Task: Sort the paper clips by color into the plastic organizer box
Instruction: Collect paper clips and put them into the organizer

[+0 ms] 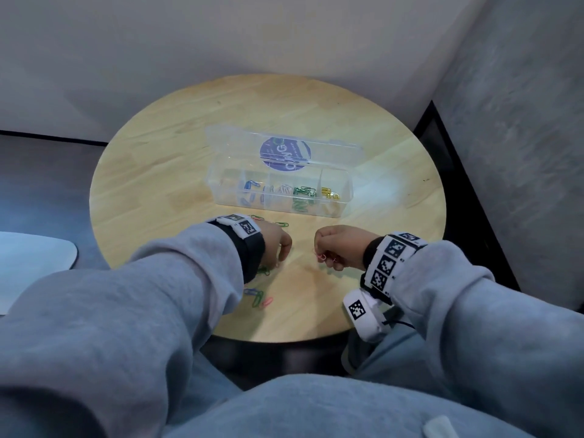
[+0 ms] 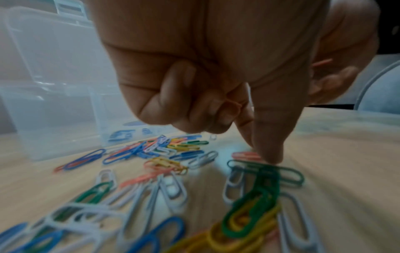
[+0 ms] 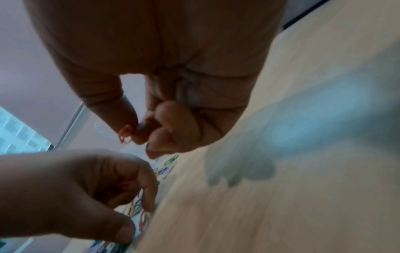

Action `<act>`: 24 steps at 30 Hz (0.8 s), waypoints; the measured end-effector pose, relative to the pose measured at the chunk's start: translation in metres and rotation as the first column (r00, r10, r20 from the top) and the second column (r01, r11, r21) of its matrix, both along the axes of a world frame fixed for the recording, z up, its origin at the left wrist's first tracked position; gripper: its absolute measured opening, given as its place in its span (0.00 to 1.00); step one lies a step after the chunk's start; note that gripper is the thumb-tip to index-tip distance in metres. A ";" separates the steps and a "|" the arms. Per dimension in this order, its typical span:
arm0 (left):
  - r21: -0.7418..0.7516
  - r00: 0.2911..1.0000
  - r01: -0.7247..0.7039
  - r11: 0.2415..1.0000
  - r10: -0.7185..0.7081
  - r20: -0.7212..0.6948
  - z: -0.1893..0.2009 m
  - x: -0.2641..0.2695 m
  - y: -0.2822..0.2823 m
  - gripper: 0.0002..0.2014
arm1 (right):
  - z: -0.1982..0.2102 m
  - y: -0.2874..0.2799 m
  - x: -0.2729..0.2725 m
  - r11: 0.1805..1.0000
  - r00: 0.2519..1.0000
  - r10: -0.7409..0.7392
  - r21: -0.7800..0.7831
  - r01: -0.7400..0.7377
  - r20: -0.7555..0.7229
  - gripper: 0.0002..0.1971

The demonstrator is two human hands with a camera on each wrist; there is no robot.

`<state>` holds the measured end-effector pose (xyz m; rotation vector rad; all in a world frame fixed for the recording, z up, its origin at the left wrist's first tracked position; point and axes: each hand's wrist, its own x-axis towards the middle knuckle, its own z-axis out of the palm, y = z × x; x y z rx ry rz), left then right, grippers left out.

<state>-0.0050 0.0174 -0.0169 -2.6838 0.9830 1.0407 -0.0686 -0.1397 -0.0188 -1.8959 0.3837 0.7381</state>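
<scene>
bare table (image 1: 379, 248) right of hands, organizer box (image 1: 281, 191) ahead

Loose clips (image 1: 257, 297): most of the pile is being hidden under the left sleeve (image 1: 177, 279) in the head view.
Nearest clips (image 2: 244, 227): being blurred and cut off by the bottom edge.
Organizer box (image 2: 43, 102): being rendered as a hazy shape, cropped at the left.
Worktop (image 3: 281, 188): being smeared by blur.
Lid label (image 1: 284, 153): lettering being left unreadable.

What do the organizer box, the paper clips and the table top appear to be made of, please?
Organizer box: clear glossy plastic; the clips inside show through its walls.
Paper clips: probably wire with a smooth coloured coating; uniform solid colours, no bare metal visible.
Table top: light wood or wood-look laminate; plank-like grain with a slight sheen.
</scene>
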 end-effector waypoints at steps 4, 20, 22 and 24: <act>0.026 1.000 0.016 1.000 -0.017 0.010 -0.004 0.002 -0.001 0.06 | -0.005 0.001 -0.004 0.997 0.999 0.016 0.069 -0.013 -0.046 0.14; -0.247 0.538 -0.830 0.501 0.596 -0.596 0.024 0.028 0.063 0.10 | -0.014 0.075 -0.007 0.598 0.650 0.758 -0.447 -0.666 0.045 0.08; -0.279 0.511 -0.852 0.443 0.589 -0.626 0.024 0.031 0.067 0.14 | -0.019 0.081 -0.006 0.556 0.618 0.785 -0.484 -0.675 0.040 0.06; -0.294 0.470 -0.880 0.374 0.585 -0.661 0.025 0.031 0.067 0.15 | -0.019 0.083 -0.006 0.526 0.604 0.797 -0.508 -0.682 0.014 0.04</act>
